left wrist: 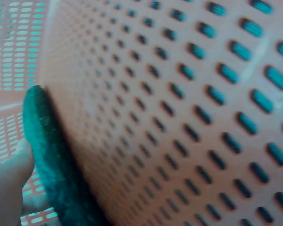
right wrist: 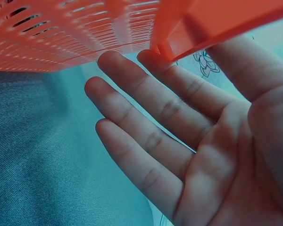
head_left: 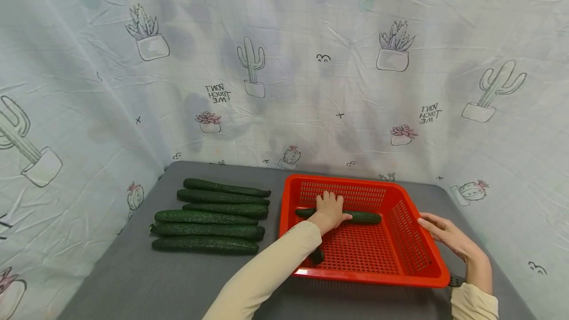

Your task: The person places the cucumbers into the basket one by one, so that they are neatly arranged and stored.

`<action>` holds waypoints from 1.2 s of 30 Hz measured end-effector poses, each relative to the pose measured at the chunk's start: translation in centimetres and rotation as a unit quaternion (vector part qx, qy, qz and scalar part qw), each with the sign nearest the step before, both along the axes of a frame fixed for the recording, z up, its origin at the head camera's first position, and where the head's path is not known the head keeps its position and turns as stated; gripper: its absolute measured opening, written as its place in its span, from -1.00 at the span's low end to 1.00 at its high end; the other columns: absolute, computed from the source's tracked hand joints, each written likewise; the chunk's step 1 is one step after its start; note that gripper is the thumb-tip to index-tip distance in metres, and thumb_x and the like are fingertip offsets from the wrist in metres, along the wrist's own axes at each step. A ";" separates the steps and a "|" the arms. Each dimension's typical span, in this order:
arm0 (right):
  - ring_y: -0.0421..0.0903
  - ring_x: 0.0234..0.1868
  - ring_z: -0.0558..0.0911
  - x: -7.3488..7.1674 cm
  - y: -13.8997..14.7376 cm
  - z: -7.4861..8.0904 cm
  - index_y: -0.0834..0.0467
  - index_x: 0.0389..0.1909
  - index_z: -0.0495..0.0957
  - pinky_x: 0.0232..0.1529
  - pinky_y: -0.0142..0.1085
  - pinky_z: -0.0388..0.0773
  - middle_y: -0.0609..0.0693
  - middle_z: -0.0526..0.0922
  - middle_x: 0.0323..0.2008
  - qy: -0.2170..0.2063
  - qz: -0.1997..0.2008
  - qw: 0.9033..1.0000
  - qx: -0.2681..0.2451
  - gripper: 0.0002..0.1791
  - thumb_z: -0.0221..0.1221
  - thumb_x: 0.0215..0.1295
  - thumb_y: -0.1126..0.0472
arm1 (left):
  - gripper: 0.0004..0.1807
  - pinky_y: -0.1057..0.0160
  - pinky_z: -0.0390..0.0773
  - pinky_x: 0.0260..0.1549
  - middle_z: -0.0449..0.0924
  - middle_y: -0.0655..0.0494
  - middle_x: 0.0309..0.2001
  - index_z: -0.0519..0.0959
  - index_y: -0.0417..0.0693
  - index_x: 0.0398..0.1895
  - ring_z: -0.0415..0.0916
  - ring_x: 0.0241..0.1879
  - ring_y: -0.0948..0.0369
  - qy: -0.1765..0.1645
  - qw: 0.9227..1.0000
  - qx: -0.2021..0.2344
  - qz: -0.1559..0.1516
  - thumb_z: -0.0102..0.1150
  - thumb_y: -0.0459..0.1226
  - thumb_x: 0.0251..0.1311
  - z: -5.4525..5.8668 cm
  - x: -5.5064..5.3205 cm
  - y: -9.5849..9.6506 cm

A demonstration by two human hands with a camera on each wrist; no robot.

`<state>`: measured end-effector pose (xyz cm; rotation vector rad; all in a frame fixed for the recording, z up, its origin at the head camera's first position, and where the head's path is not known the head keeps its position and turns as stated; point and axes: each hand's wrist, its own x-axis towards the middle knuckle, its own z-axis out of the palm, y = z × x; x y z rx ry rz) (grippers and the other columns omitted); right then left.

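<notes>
In the head view my left hand (head_left: 330,210) is inside the red plastic basket (head_left: 418,260), gripping a dark green cucumber (head_left: 364,218) that lies crosswise near the back wall. The left wrist view shows the thumb against the cucumber (left wrist: 47,141), close beside the perforated wall. Another cucumber (head_left: 317,256) pokes out from under my left forearm, mostly hidden. At the basket's right side my right hand (head_left: 449,235) holds the rim, thumb over it and index finger beneath. The other fingers (right wrist: 137,136) extend loosely under the rim in the right wrist view.
Several cucumbers (head_left: 209,217) lie in a row left of the basket on the grey table (head_left: 133,280). A pale curtain (head_left: 293,78) printed with cacti hangs behind and along both sides. A dark strap (head_left: 456,280) is at the right wrist.
</notes>
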<state>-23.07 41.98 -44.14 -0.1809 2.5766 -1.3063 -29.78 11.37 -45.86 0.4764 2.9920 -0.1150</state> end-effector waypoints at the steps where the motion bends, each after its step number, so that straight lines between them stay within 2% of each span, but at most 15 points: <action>1: -0.45 -0.11 0.52 0.0 0.0 0.0 0.36 0.30 0.15 -0.05 -0.03 0.50 0.17 0.46 0.10 0.001 0.000 1.000 0.000 -0.41 -0.11 0.45 0.02 | -0.31 0.13 0.26 0.10 0.29 0.14 0.19 0.27 0.25 0.21 0.18 0.21 0.14 -0.002 1.000 0.002 -0.001 -0.27 0.36 0.11 0.2 0.1 -0.1; 6: -0.50 -0.10 0.50 0.0 0.0 -0.2 0.40 0.29 0.17 -0.04 -0.08 0.51 0.13 0.47 0.10 0.007 0.000 1.000 0.002 -0.40 -0.11 0.45 0.02 | -0.30 0.09 0.27 0.12 0.24 0.10 0.26 0.30 0.24 0.25 0.15 0.25 0.11 -0.005 1.000 0.028 -0.006 -0.25 0.34 0.14 1.3 0.2 -0.3; 11: -0.57 -0.10 0.46 0.1 -0.1 -0.3 0.41 0.29 0.17 -0.05 -0.17 0.52 0.22 0.43 0.14 0.011 0.000 1.000 0.008 -0.39 -0.12 0.45 0.01 | -0.30 0.07 0.25 0.17 0.15 0.07 0.34 0.25 0.24 0.32 0.08 0.33 0.07 -0.006 0.999 0.048 -0.013 -0.25 0.32 0.18 1.8 -0.1 -0.4; 18: -0.57 -0.09 0.45 0.0 -0.1 -0.3 0.40 0.28 0.19 -0.10 -0.35 0.51 0.16 0.47 0.12 0.014 -0.005 1.000 0.005 -0.40 -0.11 0.45 0.01 | -0.29 0.11 0.32 0.09 0.22 0.06 0.24 0.26 0.22 0.30 0.19 0.20 0.08 0.003 0.998 0.055 -0.013 -0.27 0.33 0.18 2.5 -0.4 -0.8; 20: -0.58 -0.09 0.45 -0.1 -0.1 -0.3 0.40 0.28 0.19 -0.08 -0.33 0.51 0.15 0.47 0.12 0.014 -0.008 1.000 0.003 -0.40 -0.10 0.45 0.01 | -0.29 0.12 0.32 0.09 0.21 0.06 0.25 0.26 0.21 0.31 0.19 0.20 0.08 0.004 0.998 0.063 -0.014 -0.27 0.32 0.18 2.9 -0.3 -1.0; 23: -0.57 -0.09 0.45 0.0 0.0 -0.3 0.44 0.28 0.17 -0.02 -0.17 0.51 0.20 0.46 0.12 0.017 0.002 1.000 0.003 -0.39 -0.13 0.46 0.02 | -0.31 0.10 0.31 0.11 0.20 0.04 0.25 0.27 0.18 0.29 0.18 0.21 0.07 0.008 0.997 0.079 -0.022 -0.25 0.30 0.19 3.6 -0.2 -1.2; 26: -0.56 -0.09 0.46 0.0 -0.1 -0.3 0.44 0.28 0.17 0.00 -0.11 0.49 0.22 0.45 0.13 0.014 -0.004 1.000 -0.001 -0.39 -0.13 0.46 0.02 | -0.35 0.10 0.31 0.10 0.21 0.03 0.23 0.30 0.15 0.23 0.17 0.22 0.05 0.015 0.995 0.095 -0.033 -0.24 0.28 0.21 4.5 -0.1 -1.4; 30: -0.58 -0.09 0.44 0.0 -0.1 -0.4 0.41 0.28 0.18 -0.06 -0.32 0.49 0.25 0.42 0.16 0.009 -0.014 1.000 0.000 -0.39 -0.12 0.45 0.00 | -0.40 0.14 0.34 0.01 0.25 0.01 0.16 0.33 0.12 0.14 0.20 0.15 0.05 0.034 0.993 0.100 -0.052 -0.24 0.26 0.23 5.8 0.3 -2.0; 32: -0.58 -0.08 0.44 0.0 -0.1 -0.5 0.40 0.29 0.18 -0.09 -0.40 0.48 0.27 0.40 0.17 0.012 -0.010 1.000 0.001 -0.39 -0.12 0.45 0.01 | -0.47 0.15 0.34 -0.05 0.27 0.02 0.10 0.37 0.11 0.03 0.21 0.09 0.06 0.042 0.991 0.110 -0.061 -0.21 0.25 0.24 6.6 0.4 -2.4; 36: -0.56 -0.08 0.46 0.0 -0.1 -0.5 0.40 0.28 0.19 -0.11 -0.45 0.46 0.23 0.44 0.14 0.013 -0.012 1.000 -0.005 -0.40 -0.12 0.45 0.02 | -0.58 0.17 0.29 -0.16 0.27 0.05 -0.02 0.35 0.11 -0.21 0.21 -0.03 0.08 0.055 0.984 0.149 -0.080 -0.17 0.22 0.25 7.7 0.6 -3.4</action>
